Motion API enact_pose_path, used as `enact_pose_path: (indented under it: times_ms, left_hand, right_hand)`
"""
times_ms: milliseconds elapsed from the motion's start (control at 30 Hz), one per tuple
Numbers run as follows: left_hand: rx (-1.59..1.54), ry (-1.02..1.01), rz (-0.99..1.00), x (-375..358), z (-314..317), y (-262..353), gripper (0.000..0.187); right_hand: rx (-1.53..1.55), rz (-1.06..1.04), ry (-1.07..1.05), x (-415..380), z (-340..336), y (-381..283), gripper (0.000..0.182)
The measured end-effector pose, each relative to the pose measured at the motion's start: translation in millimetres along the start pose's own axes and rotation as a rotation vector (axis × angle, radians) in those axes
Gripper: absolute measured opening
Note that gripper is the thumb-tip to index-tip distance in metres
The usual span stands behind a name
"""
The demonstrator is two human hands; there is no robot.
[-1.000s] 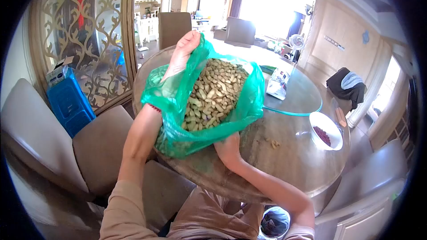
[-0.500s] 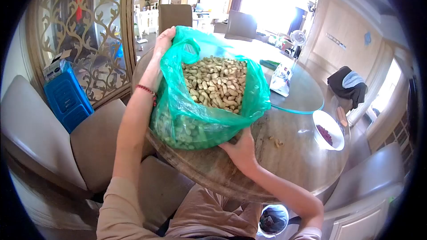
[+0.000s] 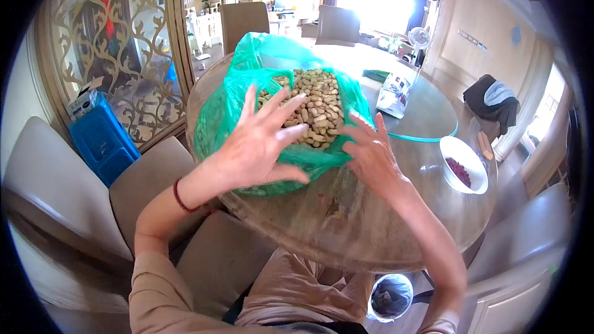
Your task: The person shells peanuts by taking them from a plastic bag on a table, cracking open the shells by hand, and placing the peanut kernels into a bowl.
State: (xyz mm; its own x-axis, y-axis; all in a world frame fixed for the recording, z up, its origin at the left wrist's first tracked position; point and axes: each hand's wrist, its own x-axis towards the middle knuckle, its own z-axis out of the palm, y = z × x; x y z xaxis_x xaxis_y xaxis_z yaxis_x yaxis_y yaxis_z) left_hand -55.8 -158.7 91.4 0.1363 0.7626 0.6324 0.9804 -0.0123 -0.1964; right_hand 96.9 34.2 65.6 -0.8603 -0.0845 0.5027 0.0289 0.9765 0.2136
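Observation:
A green plastic bag (image 3: 216,120) full of unshelled peanuts (image 3: 318,108) stands on the round table (image 3: 396,235), its mouth spread wide. My left hand (image 3: 253,145) is over the bag's near left side, fingers spread apart and slightly blurred, with nothing in them. On the other side, my right hand (image 3: 374,158) has its fingertips right at the bag's right rim, and its fingers are apart too. Part of the peanuts is hidden behind my left fingers.
At the table's right edge sits a white bowl (image 3: 479,170) with small dark red pieces (image 3: 459,173). Behind the bag's right side stands a white printed packet (image 3: 393,96). A lined bin (image 3: 405,284) is below the table edge. Chairs (image 3: 52,176) surround the table.
My left hand has let go of the bag's far left rim and come back toward me. My right hand has risen from the bag's underside to its right rim. The bag has settled lower.

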Motion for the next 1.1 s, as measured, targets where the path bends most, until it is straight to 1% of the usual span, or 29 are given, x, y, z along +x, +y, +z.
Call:
enact_pose_path:
  times_ms: [33,100,133,200,300,400,500,567,633,700,767,833,867,900,933,967,1033,1067,1100]
  left_hand:
    - [0.002,-0.002,0.005,-9.7,3.3,6.4,0.058]
    - [0.062,-0.177,-0.147,-32.6,9.3,15.6,0.065]
    - [0.023,-0.149,-0.19,-41.7,16.8,18.5,0.064]
    - [0.065,-0.138,-0.184,-51.1,27.9,17.6,0.064]
    - [0.106,-0.106,-0.165,-49.8,38.4,8.8,0.063]
    - [0.083,-0.067,-0.133,-41.3,45.5,-9.8,0.064]
    - [0.056,-0.029,-0.088,-35.7,51.2,-36.0,0.063]
    - [0.042,0.045,-0.008,-31.7,61.0,-57.7,0.066]
    - [0.107,0.063,0.003,-28.8,68.9,-68.0,0.068]
    - [0.153,0.083,0.007,-27.1,74.8,-73.9,0.068]
    - [0.17,0.084,0.005,-28.4,77.0,-77.1,0.068]
    - [0.136,0.029,-0.016,-28.1,74.7,-78.4,0.063]
    - [0.137,0.034,-0.017,-31.5,72.8,-76.0,0.063]
    - [0.113,-0.003,0.004,-36.8,66.3,-65.7,0.06]
    - [0.089,-0.04,0.027,-41.6,61.7,-56.3,0.059]
    - [0.091,-0.038,0.03,-45.5,60.4,-49.6,0.059]
    - [0.007,0.037,0.096,-54.8,57.6,-35.8,0.05]
    - [0.003,0.055,0.096,-56.6,55.1,-25.7,0.042]
    - [-0.002,0.049,0.093,-60.0,55.4,-21.3,0.042]
  right_hand:
    - [0.001,0.004,0.004,-8.0,8.1,5.6,0.025]
    - [0.064,0.076,-0.053,-26.7,24.5,12.4,0.025]
    - [0.065,0.082,-0.05,-31.6,28.4,11.8,0.025]
    - [0.215,0.068,0.005,-38.1,35.8,7.7,0.023]
    - [0.275,0.038,0.049,-36.4,52.6,1.9,0.024]
    - [0.293,0.024,0.073,-34.1,54.3,0.6,0.024]
    - [0.262,0.03,0.067,-25.7,40.8,-3.2,0.025]
    - [0.264,0.02,0.081,-16.5,41.4,2.5,0.025]
    - [0.265,0.008,0.093,-8.4,45.6,8.0,0.025]
    - [0.231,0.023,0.022,-3.5,51.6,8.9,0.027]
    - [0.245,0.042,0.052,-3.9,58.6,6.2,0.026]
    - [0.253,0.056,0.076,-4.1,59.1,1.9,0.026]
    - [0.196,0.035,0.093,-6.7,58.1,-1.3,0.019]
    - [0.139,0.016,0.11,-11.2,57.5,-4.2,0.012]
    - [0.162,-0.007,0.158,-16.2,60.6,-5.2,0.013]
    - [0.159,-0.007,0.161,-22.1,62.5,-3.3,0.013]
    - [0.166,-0.041,0.159,-29.6,56.5,-6.5,0.017]
    - [0.153,-0.057,0.208,-32.4,55.8,-8.1,0.019]
    - [0.16,-0.054,0.203,-34.8,54.7,-10.1,0.019]
